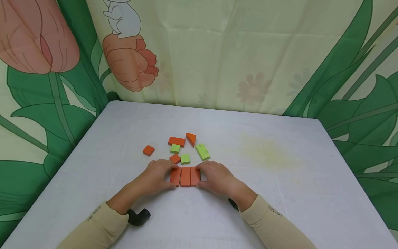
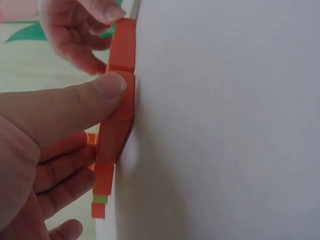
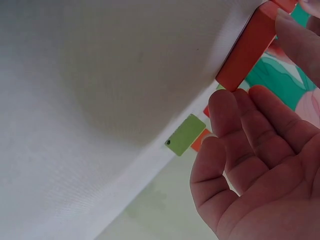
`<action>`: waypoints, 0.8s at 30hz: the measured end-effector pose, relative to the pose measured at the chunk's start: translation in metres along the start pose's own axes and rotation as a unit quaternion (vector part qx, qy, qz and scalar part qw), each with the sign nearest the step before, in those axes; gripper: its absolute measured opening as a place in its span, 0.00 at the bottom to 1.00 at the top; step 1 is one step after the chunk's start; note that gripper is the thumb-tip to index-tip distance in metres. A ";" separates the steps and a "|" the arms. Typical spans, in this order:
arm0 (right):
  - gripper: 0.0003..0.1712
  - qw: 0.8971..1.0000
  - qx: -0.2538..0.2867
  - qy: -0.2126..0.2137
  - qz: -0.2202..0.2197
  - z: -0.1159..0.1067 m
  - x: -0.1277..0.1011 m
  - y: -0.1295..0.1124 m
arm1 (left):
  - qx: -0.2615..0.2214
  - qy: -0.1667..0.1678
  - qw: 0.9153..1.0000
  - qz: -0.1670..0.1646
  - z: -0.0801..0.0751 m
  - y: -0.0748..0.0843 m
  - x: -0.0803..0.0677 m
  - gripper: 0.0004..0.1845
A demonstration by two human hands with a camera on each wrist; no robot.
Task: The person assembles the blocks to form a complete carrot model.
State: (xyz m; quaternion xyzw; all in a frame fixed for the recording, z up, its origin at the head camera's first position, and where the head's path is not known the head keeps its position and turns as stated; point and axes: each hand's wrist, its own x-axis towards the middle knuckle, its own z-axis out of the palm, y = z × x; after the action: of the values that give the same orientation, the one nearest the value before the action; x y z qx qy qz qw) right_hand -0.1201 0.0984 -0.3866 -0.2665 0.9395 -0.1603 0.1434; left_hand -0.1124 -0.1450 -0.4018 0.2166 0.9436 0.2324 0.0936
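Observation:
Three flat red-orange rectangular blocks lie side by side on the table in the head view: a left block (image 1: 175,177), a middle block (image 1: 185,176) and a right block (image 1: 195,176). A thin gap shows between the left and middle ones. My left hand (image 1: 157,177) pinches the left block, thumb at its near end and fingers at its far end. From the other side my right hand (image 1: 218,177) holds the right block the same way. In the left wrist view, the left thumb (image 2: 110,86) presses a red-orange block's near face.
Just beyond the row lie two small green blocks (image 1: 185,159) (image 1: 175,148), a longer green block (image 1: 202,152), an orange triangular block (image 1: 191,138), a red-orange rectangular block (image 1: 176,141) and two small red-orange blocks (image 1: 148,150) (image 1: 174,158). A printed curtain (image 1: 199,62) hangs behind the white table (image 1: 295,207).

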 end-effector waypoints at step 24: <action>0.31 1.000 0.014 -0.006 -0.003 0.006 0.005 -0.019 | -0.018 -0.022 0.999 -0.015 -0.006 -0.008 -0.010 0.31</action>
State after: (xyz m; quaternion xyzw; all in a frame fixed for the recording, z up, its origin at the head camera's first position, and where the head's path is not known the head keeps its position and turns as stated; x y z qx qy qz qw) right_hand -0.1134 0.0788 -0.3859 -0.2682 0.9354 -0.1728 0.1522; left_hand -0.1081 -0.1583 -0.4001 0.2057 0.9400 0.2433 0.1220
